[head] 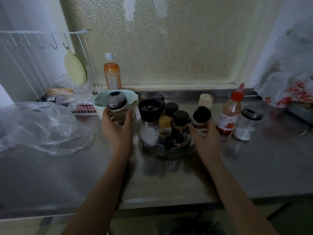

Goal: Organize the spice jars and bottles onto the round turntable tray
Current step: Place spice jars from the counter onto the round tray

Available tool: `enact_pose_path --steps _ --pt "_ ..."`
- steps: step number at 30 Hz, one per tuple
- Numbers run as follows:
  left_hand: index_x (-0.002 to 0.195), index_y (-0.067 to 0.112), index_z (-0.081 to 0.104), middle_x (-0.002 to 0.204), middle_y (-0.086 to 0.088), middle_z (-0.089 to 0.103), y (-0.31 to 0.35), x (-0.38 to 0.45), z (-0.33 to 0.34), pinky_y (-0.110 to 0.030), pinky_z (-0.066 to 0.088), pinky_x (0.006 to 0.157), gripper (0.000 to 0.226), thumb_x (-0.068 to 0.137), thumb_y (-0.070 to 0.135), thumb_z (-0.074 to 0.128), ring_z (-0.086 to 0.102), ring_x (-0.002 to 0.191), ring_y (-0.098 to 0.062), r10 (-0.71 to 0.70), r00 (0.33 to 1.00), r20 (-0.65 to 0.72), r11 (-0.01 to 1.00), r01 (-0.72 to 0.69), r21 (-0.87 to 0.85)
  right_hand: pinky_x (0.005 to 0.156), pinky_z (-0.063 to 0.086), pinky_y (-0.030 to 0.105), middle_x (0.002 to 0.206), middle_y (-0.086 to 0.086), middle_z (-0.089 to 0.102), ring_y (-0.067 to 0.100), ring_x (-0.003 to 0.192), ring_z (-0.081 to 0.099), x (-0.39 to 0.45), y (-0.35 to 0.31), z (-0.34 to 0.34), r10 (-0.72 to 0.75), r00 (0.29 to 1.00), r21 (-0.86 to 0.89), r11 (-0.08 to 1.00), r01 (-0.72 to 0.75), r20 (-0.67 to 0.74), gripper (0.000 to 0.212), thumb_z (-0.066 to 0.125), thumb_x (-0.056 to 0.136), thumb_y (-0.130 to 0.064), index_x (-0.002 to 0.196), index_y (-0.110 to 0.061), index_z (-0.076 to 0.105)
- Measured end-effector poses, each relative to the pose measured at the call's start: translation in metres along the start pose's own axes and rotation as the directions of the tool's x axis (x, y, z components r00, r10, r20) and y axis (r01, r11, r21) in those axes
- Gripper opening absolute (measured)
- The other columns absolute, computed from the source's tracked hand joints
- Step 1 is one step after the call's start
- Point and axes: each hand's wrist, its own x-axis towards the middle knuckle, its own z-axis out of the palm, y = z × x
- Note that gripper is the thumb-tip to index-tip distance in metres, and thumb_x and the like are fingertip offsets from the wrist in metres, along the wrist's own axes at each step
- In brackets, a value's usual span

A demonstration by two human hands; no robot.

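1. Head view, left side: my left hand (116, 131) has its grip closed around a jar with a metal lid (116, 107), held upright above the tabletop (169, 180), just left of the round tray (166, 152).
2. Head view, right side: my right hand (205, 139) is wrapped around a black-capped jar (201, 116), tilted with its cap leaning towards me, at the tray's right rim. I cannot tell whether its base rests on the tray or hangs above it.
3. The tray already carries a big grinder with a black top (149, 114), a yellow-capped bottle (164, 131), a brown spice jar (179, 128) and a few more black-capped jars behind them.
4. The relation that counts, as I judge it: the tray lies to the right of my left-hand jar and to the left of my right-hand jar. The right hand is nearer to a free spot, so that jar should go down first, turned upright.
5. Still off the tray, on the tabletop to the right: a red sauce bottle (231, 112) and a glass jar of white powder (247, 124), standing close together.
6. Hard to read: the light is dim, the tray's clear wall blurs into reflections, and the rear jars hide one another, so I cannot count the free spaces.
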Motion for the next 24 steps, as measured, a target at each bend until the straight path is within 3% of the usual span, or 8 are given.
enact_pose_path --steps 4,8,10,12,16,18,21,24 --pt "0.114 0.009 0.054 0.108 0.0 0.06 0.022 -0.013 -0.01 -0.02 0.05 0.082 0.045 0.077 0.026 0.072 0.059 0.096 -0.007 0.11 0.99 -0.086 0.992 -0.114 -0.045 0.067 0.043 0.016 0.093 -0.003 0.061 0.012 0.087 0.058 0.0 0.004 0.004 0.009 0.993 -0.056 0.998 -0.003 0.121 0.022 0.061 0.087 -0.03 0.103 -0.019 0.051" --pt "0.112 0.004 0.054 0.109 -0.009 0.061 0.032 -0.022 -0.013 -0.04 0.055 0.082 0.047 0.076 0.029 0.072 0.059 0.1 -0.014 0.109 0.991 -0.08 0.989 -0.116 -0.092 0.065 0.044 0.026 0.086 -0.002 0.063 0.011 0.077 0.059 -0.007 0.003 0.006 -0.047 0.982 -0.157 0.985 0.077 0.183 0.023 0.053 0.089 -0.042 0.102 -0.023 0.052" --pt "0.111 0.007 0.053 0.111 -0.006 0.059 0.034 -0.025 -0.013 -0.043 0.055 0.083 0.046 0.075 0.029 0.072 0.057 0.103 -0.011 0.112 0.989 -0.093 0.987 -0.122 -0.109 0.069 0.046 0.03 0.09 -0.003 0.064 0.013 0.081 0.059 -0.012 0.003 0.006 -0.087 0.972 -0.212 0.968 0.134 0.217 0.028 0.048 0.089 -0.047 0.105 -0.025 0.051" --pt "0.114 0.018 0.049 0.112 -0.001 0.052 0.035 -0.027 -0.014 -0.046 0.054 0.083 0.047 0.075 0.03 0.072 0.054 0.107 -0.013 0.14 0.985 -0.099 0.978 -0.153 -0.142 0.074 0.048 0.035 0.093 -0.004 0.063 0.014 0.085 0.059 -0.017 0.0 0.006 -0.109 0.96 -0.233 0.957 0.171 0.258 0.028 0.045 0.088 -0.049 0.103 -0.025 0.049" --pt "0.109 0.042 0.035 0.109 0.015 0.041 0.033 -0.031 -0.016 -0.053 0.053 0.079 0.05 0.074 0.036 0.07 0.051 0.106 -0.013 0.221 0.972 -0.08 0.959 -0.231 -0.163 0.072 0.046 0.035 0.077 -0.014 0.053 0.01 0.073 0.053 -0.027 -0.005 0.007 -0.141 0.953 -0.259 0.942 0.212 0.269 0.022 0.053 0.09 -0.037 0.106 -0.022 0.051" --pt "0.108 0.037 0.035 0.106 0.016 0.04 0.036 -0.036 -0.016 -0.041 0.053 0.081 0.048 0.074 0.035 0.069 0.048 0.102 -0.001 0.266 0.963 -0.048 0.947 -0.27 -0.173 0.072 0.047 0.038 0.072 -0.015 0.052 0.011 0.069 0.053 -0.032 -0.01 0.008 -0.128 0.953 -0.264 0.943 0.203 0.274 0.027 0.056 0.089 -0.031 0.113 -0.02 0.049" --pt "0.108 0.002 0.042 0.1 0.004 0.039 0.039 -0.044 -0.014 -0.007 0.038 0.083 0.049 0.073 0.029 0.064 0.041 0.098 0.017 0.343 0.939 0.032 0.932 -0.336 -0.137 0.066 0.049 0.04 0.069 -0.001 0.058 0.017 0.064 0.056 -0.04 -0.018 0.01 -0.125 0.947 -0.291 0.932 0.214 0.295 0.036 0.054 0.088 -0.035 0.118 -0.018 0.047" --pt "0.105 -0.012 0.041 0.099 -0.012 0.037 0.044 -0.05 -0.014 -0.001 0.03 0.085 0.056 0.073 0.029 0.06 0.04 0.09 0.006 0.386 0.918 0.095 0.921 -0.377 -0.098 0.056 0.042 0.025 0.066 -0.008 0.051 0.014 0.061 0.054 -0.046 -0.022 0.013 -0.183 0.937 -0.327 0.902 0.28 0.296 0.043 0.044 0.086 -0.046 0.119 -0.019 0.049"
